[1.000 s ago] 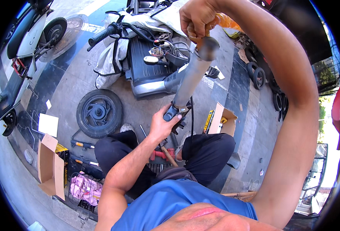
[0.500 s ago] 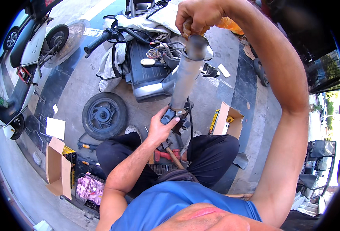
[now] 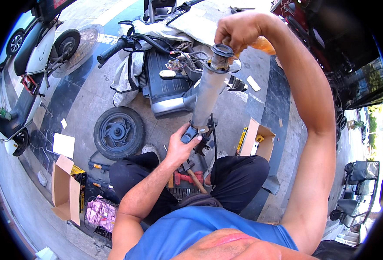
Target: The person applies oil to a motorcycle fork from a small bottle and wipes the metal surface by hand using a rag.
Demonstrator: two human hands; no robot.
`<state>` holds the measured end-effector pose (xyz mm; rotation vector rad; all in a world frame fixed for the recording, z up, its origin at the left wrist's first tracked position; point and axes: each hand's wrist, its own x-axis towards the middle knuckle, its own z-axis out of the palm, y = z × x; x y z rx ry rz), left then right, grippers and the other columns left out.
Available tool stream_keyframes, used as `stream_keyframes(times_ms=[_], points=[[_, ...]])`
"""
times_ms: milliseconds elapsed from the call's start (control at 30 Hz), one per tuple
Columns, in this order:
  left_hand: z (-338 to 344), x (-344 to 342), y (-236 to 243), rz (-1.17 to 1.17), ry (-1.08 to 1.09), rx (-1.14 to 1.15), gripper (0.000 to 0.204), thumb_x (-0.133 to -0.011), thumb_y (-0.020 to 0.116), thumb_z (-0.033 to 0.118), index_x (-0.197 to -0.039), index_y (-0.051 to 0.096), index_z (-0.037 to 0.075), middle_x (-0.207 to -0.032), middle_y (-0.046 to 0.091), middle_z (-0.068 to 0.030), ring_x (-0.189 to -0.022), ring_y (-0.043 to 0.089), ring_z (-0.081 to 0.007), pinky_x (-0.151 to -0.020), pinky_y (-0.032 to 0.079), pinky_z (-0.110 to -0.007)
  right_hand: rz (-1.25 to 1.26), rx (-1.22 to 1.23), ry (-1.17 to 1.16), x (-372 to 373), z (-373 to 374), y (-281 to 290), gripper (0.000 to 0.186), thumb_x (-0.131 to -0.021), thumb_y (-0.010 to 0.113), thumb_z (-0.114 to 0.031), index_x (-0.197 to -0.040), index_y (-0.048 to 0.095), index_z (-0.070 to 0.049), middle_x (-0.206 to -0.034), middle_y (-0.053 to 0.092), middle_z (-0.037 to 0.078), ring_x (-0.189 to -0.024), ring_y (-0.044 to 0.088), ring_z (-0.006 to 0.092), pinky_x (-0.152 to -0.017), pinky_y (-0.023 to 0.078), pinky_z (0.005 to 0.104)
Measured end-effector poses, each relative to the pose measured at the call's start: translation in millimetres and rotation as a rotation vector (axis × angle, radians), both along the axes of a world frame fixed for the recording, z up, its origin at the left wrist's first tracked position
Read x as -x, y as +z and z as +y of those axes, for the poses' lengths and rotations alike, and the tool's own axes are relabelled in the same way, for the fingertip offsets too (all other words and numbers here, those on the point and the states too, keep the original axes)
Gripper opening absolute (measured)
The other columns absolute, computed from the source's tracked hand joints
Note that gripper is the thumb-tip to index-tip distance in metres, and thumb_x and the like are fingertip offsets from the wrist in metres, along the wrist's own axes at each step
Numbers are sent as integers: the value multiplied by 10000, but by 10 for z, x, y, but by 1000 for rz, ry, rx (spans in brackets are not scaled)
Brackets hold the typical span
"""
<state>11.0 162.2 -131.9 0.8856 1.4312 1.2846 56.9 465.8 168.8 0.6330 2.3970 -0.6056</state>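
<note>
A thick grey metal tube [image 3: 208, 97] stands tilted between my knees, leaning away to the upper right. My left hand [image 3: 180, 143] is wrapped round the dark bracket [image 3: 189, 134] at its lower end. A dark ring [image 3: 223, 50] sits at the tube's upper end, with rusty brown metal below it. Just right of this ring, my right hand [image 3: 241, 32] is closed in a fist. From the fist hangs an orange crumpled piece [image 3: 264, 45], which may be cloth or plastic. The fingertips are partly hidden behind the hand.
Ahead lies a partly stripped scooter body [image 3: 167, 86] with loose wires and handlebar. A wheel [image 3: 118, 133] rests at left. Open cartons flank me, one left [image 3: 65, 190], one right [image 3: 260, 141]. A hammer [image 3: 196, 178] lies between my legs. Parked scooter [image 3: 31, 73] far left.
My right hand has moved from over the tube's top to the right and slightly down, with the orange piece. The ring at the tube's end now shows clearly. My left hand stays put.
</note>
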Motion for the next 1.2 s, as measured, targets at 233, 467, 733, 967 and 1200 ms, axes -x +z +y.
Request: stream_keyframes(times_ms=[233, 467, 733, 967, 1200], points=[[28, -33, -22, 6, 9, -2, 628, -848, 823, 204, -1373, 585, -46, -1211, 712, -187, -1129, 671, -230, -1012, 499, -361, 382, 186, -193, -291, 220, -226, 247, -698, 667, 38, -934, 653, -33, -868, 638, -13, -821, 604, 83, -768, 510, 262], [18, 14, 65, -48, -16, 6, 655, -834, 835, 223, -1374, 583, -49, -1246, 704, -220, -1174, 677, -269, -1022, 500, -372, 295, 527, 35, 173, 273, -562, 195, -697, 683, 76, -876, 717, 6, -900, 700, 58, -847, 668, 152, -803, 547, 311], [7, 108, 158, 3, -69, 18, 645, -830, 841, 217, -1372, 590, -25, -1199, 721, -210, -1130, 708, -284, -984, 529, -384, 230, 571, 138, 278, 277, -347, 142, -692, 674, 38, -824, 721, 13, -874, 705, 104, -845, 675, 211, -785, 541, 339], [44, 164, 147, -63, -135, 67, 658, -845, 825, 187, -1408, 558, -22, -1252, 698, -203, -1176, 670, -257, -1031, 497, -377, 238, 550, 297, 437, 228, -246, 278, -652, 564, 82, -881, 713, 32, -867, 705, 77, -842, 680, 174, -801, 551, 311], [67, 182, 154, -54, -163, 84, 655, -851, 819, 186, -1419, 556, -8, -1253, 698, -195, -1166, 677, -254, -1023, 505, -382, 276, 557, 339, 457, 186, -164, 299, -661, 547, 119, -903, 703, 39, -863, 699, 63, -837, 692, 154, -809, 565, 283]])
